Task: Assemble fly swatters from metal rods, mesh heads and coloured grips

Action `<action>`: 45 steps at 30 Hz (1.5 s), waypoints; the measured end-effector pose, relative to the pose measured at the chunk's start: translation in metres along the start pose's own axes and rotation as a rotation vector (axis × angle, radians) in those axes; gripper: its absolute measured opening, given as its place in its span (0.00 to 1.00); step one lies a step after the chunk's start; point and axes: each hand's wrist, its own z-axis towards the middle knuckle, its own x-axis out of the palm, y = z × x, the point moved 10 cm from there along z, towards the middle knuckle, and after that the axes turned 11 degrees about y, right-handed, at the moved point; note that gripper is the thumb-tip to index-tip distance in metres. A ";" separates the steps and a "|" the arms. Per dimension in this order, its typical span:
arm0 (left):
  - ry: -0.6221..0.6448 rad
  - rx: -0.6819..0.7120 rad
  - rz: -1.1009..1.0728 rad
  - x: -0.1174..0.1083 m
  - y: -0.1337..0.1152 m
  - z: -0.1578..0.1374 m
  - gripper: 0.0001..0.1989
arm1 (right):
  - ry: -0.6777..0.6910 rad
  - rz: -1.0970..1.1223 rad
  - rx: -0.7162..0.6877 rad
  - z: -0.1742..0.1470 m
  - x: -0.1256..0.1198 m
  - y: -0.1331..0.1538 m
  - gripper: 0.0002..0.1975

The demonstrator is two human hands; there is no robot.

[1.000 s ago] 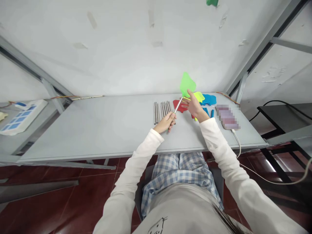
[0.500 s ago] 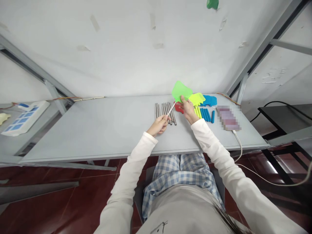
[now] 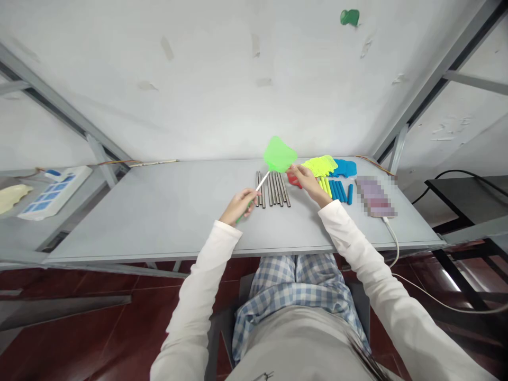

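Observation:
A green fly swatter is in my left hand (image 3: 240,205), with fingers closed around its thin metal shaft (image 3: 262,181). A bit of green handle pokes out below that hand. The swatter's bright green head (image 3: 280,154) is tilted up above the table. My right hand (image 3: 307,181) is at the head's lower right edge, its fingers loosely apart; whether they still touch it is hard to see. Several metal rods (image 3: 278,190) lie side by side beneath the swatter. A red piece (image 3: 293,179) lies partly hidden under my right fingers.
Yellow swatter heads (image 3: 323,165) and blue ones (image 3: 345,168) are piled at the back right. Yellow tubes (image 3: 325,187) and blue tubes (image 3: 338,189) lie before them. A blurred phone (image 3: 376,196) has a white cable (image 3: 392,233). A power strip (image 3: 55,193) is at far left.
The fly swatter has moved left and a little toward me with my left hand. My right hand has come away from the swatter's neck to the edge of its head.

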 end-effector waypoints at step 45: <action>-0.010 0.184 0.998 0.065 -0.025 0.087 0.11 | 0.135 -1.405 0.366 -0.052 0.026 -0.005 0.14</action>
